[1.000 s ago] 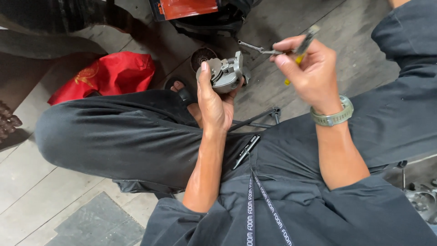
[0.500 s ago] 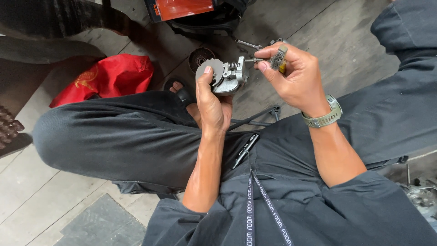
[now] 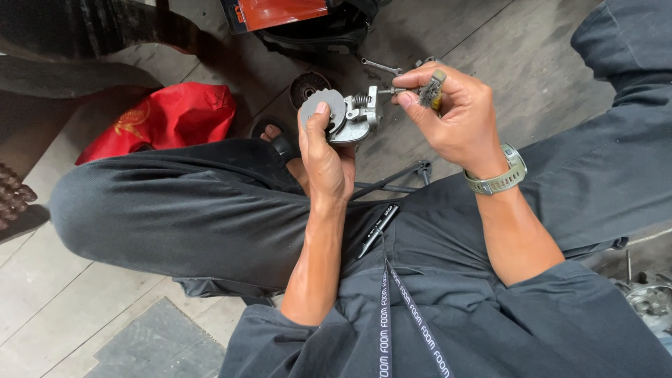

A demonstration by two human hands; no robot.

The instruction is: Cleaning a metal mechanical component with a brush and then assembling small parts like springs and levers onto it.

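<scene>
My left hand [image 3: 323,150] grips a small grey metal machine part [image 3: 343,115] with a round toothed disc and a spring, held up over my left knee. My right hand [image 3: 458,119] holds a small wire brush [image 3: 428,89] with a yellow handle, its fingers pinched at the right end of the part where a thin pin sticks out. A grey watch [image 3: 498,178] sits on the right wrist. I squat in dark overalls.
A red bag [image 3: 168,119] lies on the floor at the left. An orange and black case [image 3: 294,17] stands at the top. A dark round part [image 3: 308,87] and loose metal tools [image 3: 381,66] lie on the floor beyond the hands. More metal parts [image 3: 651,301] lie at the right edge.
My right hand has come down and left from a raised position, bringing the brush against the part's right end. The left hand has turned the part slightly.
</scene>
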